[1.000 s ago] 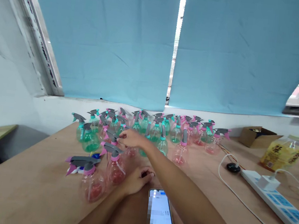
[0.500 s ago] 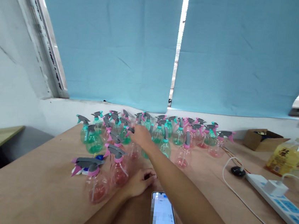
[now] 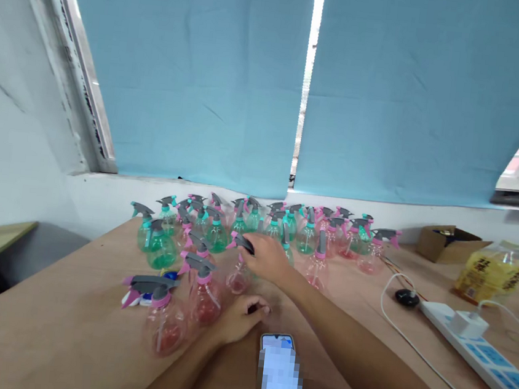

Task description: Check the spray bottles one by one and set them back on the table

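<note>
Many small spray bottles, pink and green with grey trigger heads, stand in a cluster [image 3: 275, 224] at the far side of a wooden table [image 3: 65, 316]. My right hand [image 3: 268, 256] reaches forward and is closed on the grey head of a pink spray bottle [image 3: 238, 274] just in front of the cluster. My left hand [image 3: 241, 318] rests on the table with its fingers curled, close to two nearer pink bottles [image 3: 205, 294]. I cannot see anything inside it. A phone [image 3: 278, 373] lies on the table below my hands.
A white power strip [image 3: 488, 355] with a plugged adapter and cables lies at the right. A small black round object [image 3: 406, 298], a cardboard box [image 3: 449, 244] and a yellow bag [image 3: 487, 273] are at the far right. Blue blinds cover the window behind.
My right hand has drawn back from the cluster toward me, bringing a pink bottle by its head. The left hand stays put.
</note>
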The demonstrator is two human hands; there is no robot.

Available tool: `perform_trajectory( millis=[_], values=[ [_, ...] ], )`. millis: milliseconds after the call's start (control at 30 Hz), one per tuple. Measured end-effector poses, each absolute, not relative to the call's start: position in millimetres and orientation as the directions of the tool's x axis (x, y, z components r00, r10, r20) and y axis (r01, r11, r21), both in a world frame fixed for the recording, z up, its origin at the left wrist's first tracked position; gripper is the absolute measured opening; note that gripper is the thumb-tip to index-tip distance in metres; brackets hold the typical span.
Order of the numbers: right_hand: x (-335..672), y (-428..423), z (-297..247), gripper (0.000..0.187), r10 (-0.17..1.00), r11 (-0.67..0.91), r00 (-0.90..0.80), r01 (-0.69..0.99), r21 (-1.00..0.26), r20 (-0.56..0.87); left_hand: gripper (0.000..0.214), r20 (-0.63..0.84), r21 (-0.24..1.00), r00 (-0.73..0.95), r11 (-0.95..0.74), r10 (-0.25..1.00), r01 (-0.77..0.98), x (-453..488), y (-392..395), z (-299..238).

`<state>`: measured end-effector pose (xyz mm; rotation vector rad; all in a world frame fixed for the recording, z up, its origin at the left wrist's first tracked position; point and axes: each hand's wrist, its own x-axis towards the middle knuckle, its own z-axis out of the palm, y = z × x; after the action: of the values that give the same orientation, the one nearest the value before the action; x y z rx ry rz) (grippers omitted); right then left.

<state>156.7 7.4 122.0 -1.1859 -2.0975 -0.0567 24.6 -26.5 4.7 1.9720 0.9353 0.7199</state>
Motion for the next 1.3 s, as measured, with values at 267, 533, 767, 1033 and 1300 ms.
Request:
perform_trajectory(
  millis=[267, 533, 767, 1033, 1300],
  values=[
    [206, -5, 100, 0.013, 0.665, 0.623, -0.178, 0.668, -0.407, 0.725, 0.036, 0.133, 0.842, 0.578, -0.399, 0.805, 0.362, 16, -26, -2],
    [215, 2, 75, 0.016, 0.68, 0.645, -0.006, 0.479, -0.595, 0.733, 0.047, 0.198, 0.822, 0.488, -0.415, 0.85, 0.389, 16, -23, 1],
    [202, 10, 46, 0.022, 0.761, 0.64, 0.014, 0.147, -0.755, 0.648, 0.052, 0.18, 0.845, 0.456, -0.374, 0.872, 0.382, 15, -21, -2],
    [205, 13, 48, 0.023, 0.766, 0.58, -0.237, -0.147, -0.802, 0.597, 0.051, 0.189, 0.849, 0.452, -0.376, 0.872, 0.37, 17, -21, 1],
    [200, 16, 42, 0.015, 0.864, 0.372, -0.231, -0.307, -0.876, 0.448, 0.05, 0.19, 0.849, 0.46, -0.38, 0.868, 0.366, 16, -20, 0]
  ],
)
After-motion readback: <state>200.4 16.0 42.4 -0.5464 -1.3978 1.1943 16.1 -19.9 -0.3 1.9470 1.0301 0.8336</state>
